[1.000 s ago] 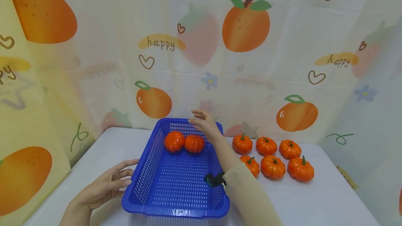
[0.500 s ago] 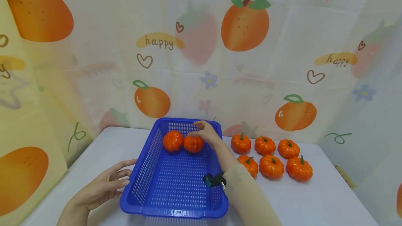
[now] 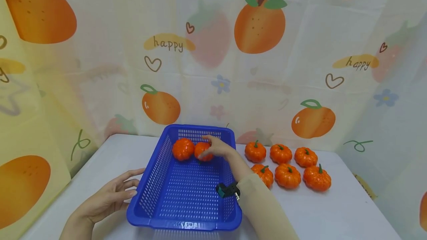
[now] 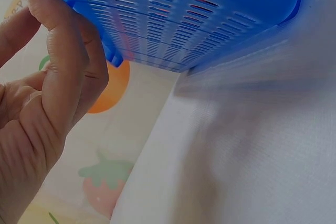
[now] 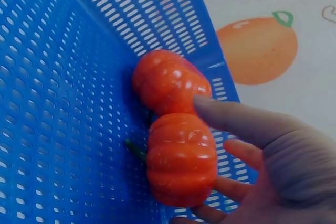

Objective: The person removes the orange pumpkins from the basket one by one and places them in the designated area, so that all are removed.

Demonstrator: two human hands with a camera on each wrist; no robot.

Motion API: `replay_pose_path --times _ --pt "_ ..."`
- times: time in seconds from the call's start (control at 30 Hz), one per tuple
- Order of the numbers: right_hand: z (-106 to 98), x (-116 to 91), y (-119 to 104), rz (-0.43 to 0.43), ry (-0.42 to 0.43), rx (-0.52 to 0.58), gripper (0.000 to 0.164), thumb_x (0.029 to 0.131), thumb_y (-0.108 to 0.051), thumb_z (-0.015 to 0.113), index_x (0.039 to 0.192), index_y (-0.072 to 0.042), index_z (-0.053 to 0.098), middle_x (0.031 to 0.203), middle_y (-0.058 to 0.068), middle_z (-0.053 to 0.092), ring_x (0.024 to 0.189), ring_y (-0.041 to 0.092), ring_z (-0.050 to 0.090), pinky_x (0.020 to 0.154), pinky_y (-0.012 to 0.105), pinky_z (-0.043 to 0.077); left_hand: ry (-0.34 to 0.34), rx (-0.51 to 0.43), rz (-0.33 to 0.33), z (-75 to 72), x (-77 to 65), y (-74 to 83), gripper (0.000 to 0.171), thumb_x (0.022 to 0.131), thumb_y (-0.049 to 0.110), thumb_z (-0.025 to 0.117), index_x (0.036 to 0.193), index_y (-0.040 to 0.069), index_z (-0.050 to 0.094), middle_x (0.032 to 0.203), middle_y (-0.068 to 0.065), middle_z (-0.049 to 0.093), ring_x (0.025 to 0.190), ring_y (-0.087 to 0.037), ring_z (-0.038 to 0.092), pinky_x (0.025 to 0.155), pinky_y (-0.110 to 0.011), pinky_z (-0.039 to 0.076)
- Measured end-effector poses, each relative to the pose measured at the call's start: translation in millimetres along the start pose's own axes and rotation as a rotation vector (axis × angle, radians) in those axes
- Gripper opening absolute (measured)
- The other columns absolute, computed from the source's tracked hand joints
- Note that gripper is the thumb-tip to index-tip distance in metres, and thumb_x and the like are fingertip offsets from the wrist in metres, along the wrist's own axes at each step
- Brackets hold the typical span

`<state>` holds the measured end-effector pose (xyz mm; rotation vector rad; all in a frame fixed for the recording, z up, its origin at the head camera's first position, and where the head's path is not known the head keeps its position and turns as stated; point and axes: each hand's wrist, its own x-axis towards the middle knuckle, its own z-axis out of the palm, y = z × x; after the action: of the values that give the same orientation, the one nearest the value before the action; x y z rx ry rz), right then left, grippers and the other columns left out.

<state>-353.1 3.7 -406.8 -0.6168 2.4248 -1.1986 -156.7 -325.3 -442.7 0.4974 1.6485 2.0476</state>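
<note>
In the head view, my right hand [image 3: 218, 147] reaches into the blue plastic basket [image 3: 184, 226]. Its thumb and fingers are spread about the right-hand orange toy pumpkin [image 3: 201, 150], which rests at the far end. The right wrist view shows the thumb above this pumpkin [image 5: 181, 161] and fingers behind it, with a gap beside it; firm contact cannot be seen. Touching it is a second pumpkin [image 3: 183, 149]. My left hand [image 3: 111, 197] is at the basket's left side, fingers loosely bent; one fingertip meets the rim in the left wrist view.
Several more orange pumpkins [image 3: 287, 176] with green stems stand in two rows on the white table [image 3: 310, 214], right of the basket. My right forearm partly covers one. A fruit-printed curtain [image 3: 213, 47] hangs behind the table. A black strap device [image 3: 228, 190] is by my right sleeve.
My right hand has come down from above the basket's far right rim to the right-hand pumpkin. Both pumpkins stay put in the basket. My left hand keeps its place at the basket's side.
</note>
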Motion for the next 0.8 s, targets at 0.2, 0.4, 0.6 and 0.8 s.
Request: replay_pose_path --times 0.2,0.4,0.6,0.8 --pt "1.1 -0.9 2.0 -0.003 -0.044 -0.184 0.079 0.075 -0.016 0.081 0.145 -0.009 0.046 0.148 0.018 0.049 0.134 0.036 0.047 0.115 0.054 0.038 0.001 -0.001 -0.012 0.1 0.2 0.3 0.055 0.104 0.002 0.034 0.148 0.034 0.036 0.119 0.005 0.059 0.107 -0.01 0.065 0.089 -0.034 0.058" --pt "2.1 -2.3 1.8 -0.003 -0.097 -0.187 0.077 0.072 -0.01 0.083 0.141 -0.007 0.048 0.141 0.019 0.054 0.128 0.035 0.052 0.113 0.053 0.041 0.015 0.0 -0.03 0.2 -0.1 1.2 0.054 0.104 0.003 0.035 0.147 0.036 0.038 0.119 0.005 0.059 0.108 -0.01 0.064 0.09 -0.034 0.058" --pt "1.8 -4.6 0.3 0.012 -0.111 -0.176 0.072 0.068 -0.007 0.084 0.13 -0.007 0.048 0.126 0.017 0.058 0.113 0.029 0.056 0.108 0.048 0.046 -0.007 -0.013 -0.009 0.4 0.1 1.1 0.056 0.104 0.001 0.033 0.149 0.034 0.036 0.12 0.005 0.059 0.108 -0.009 0.064 0.09 -0.033 0.058" --pt "0.2 -6.5 -1.2 0.006 -0.127 -0.129 0.079 0.065 -0.01 0.082 0.134 -0.004 0.046 0.124 0.016 0.058 0.106 0.025 0.056 0.101 0.041 0.05 -0.018 -0.024 -0.002 0.7 0.8 0.7 0.056 0.104 0.001 0.033 0.149 0.033 0.036 0.12 0.005 0.059 0.108 -0.009 0.065 0.09 -0.033 0.058"
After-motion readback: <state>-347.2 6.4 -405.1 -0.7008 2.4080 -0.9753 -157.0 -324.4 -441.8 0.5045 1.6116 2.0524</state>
